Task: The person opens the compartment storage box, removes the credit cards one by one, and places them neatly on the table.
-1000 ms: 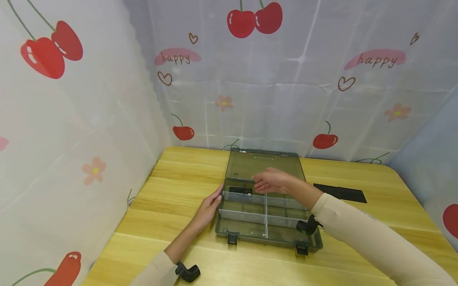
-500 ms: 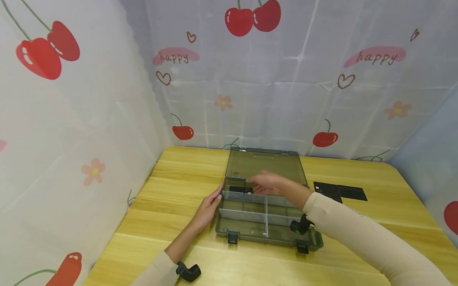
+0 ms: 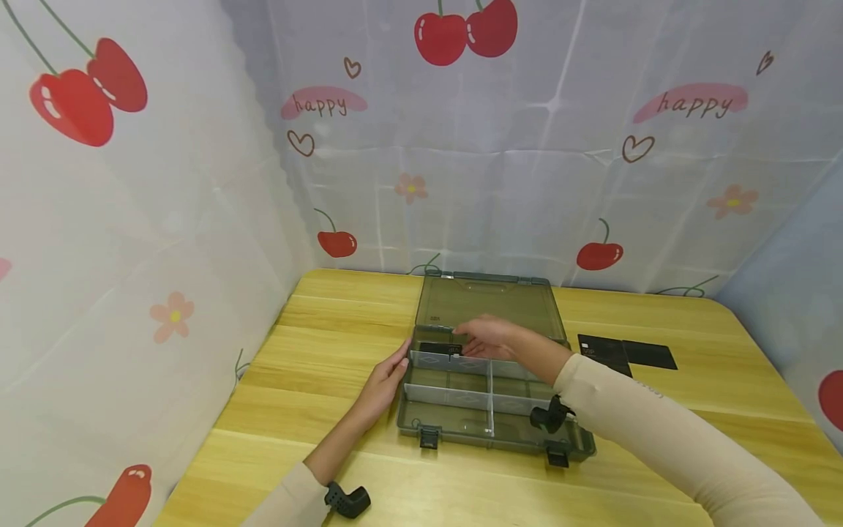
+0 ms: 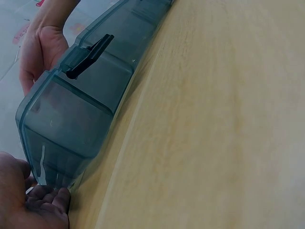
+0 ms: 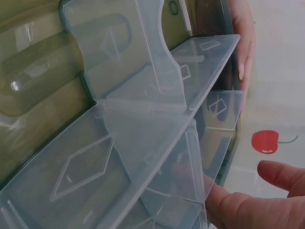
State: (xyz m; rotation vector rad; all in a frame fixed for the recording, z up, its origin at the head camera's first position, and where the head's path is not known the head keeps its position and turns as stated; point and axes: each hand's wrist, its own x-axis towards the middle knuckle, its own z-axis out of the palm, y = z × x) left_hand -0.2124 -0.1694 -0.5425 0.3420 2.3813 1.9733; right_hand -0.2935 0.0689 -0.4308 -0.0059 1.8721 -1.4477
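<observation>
A greenish see-through compartment box point(image 3: 454, 440) lies with its lid point(image 3: 490, 298) folded back. My left hand point(image 3: 380, 391) grips the box's left side; in the left wrist view its fingertips point(image 4: 61, 198) curl at the lower corner. My right hand point(image 3: 490, 337) reaches into the back row, behind a clear divider point(image 3: 443, 361). A black card point(image 3: 435, 349) rests in the back left compartment, right at the right hand's fingertips. In the right wrist view, the thumb point(image 5: 279, 174) is spread apart from the index finger, which shows partly behind the clear dividers.
Two black cards, one with a white mark point(image 3: 602, 353) and one plain point(image 3: 648, 354), lie on the wooden table point(image 3: 316, 366) right of the box. Two black latches hang at the box front, the left latch point(image 3: 429, 438) folded down. A cherry-print curtain point(image 3: 500, 183) encloses the table.
My right hand has moved a little left and lower into the back compartment, to the card. The card has shifted slightly left. My left hand stays on the box side.
</observation>
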